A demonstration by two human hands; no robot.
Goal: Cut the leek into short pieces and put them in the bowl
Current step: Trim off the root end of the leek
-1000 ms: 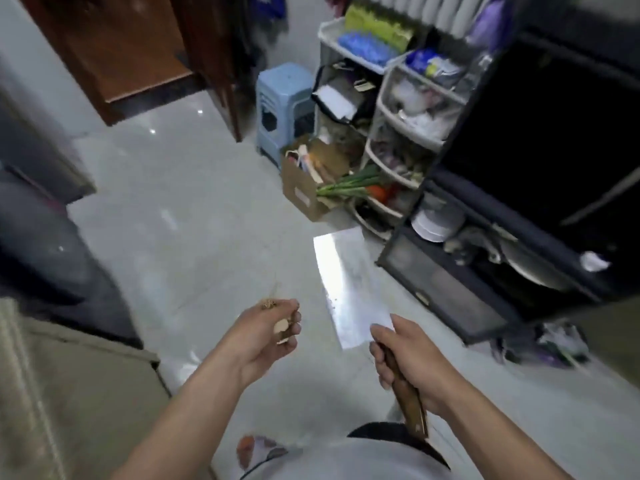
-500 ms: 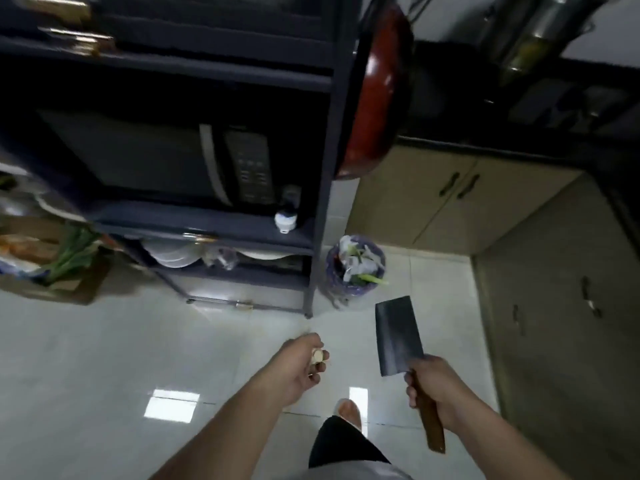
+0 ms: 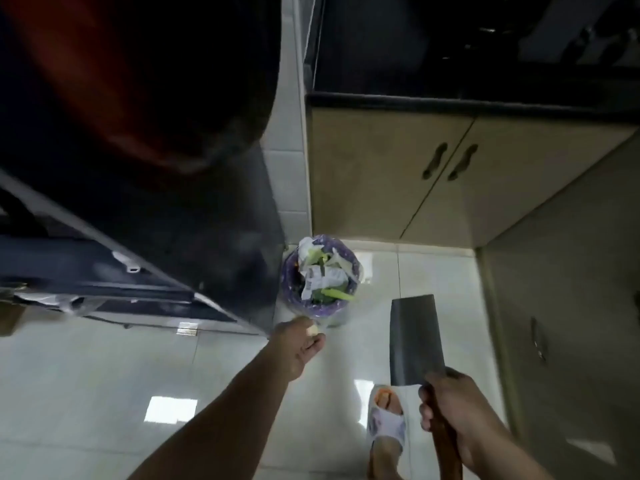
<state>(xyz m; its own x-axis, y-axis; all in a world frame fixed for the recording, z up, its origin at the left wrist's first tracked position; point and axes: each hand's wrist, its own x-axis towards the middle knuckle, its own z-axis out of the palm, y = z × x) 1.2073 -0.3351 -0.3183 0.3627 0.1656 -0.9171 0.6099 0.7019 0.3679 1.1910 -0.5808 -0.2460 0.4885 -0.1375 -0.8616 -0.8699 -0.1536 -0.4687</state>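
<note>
Both hands full: left pinching pale scrap, probably leek; right gripping cleaver.

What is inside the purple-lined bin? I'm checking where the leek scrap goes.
The bin holds crumpled white wrappers and green vegetable trimmings on top. Anything beneath them is covered.

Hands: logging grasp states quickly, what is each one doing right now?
Left hand: closed on a small pale leek scrap.
Right hand: closed on the wooden-handled steel cleaver.
</note>
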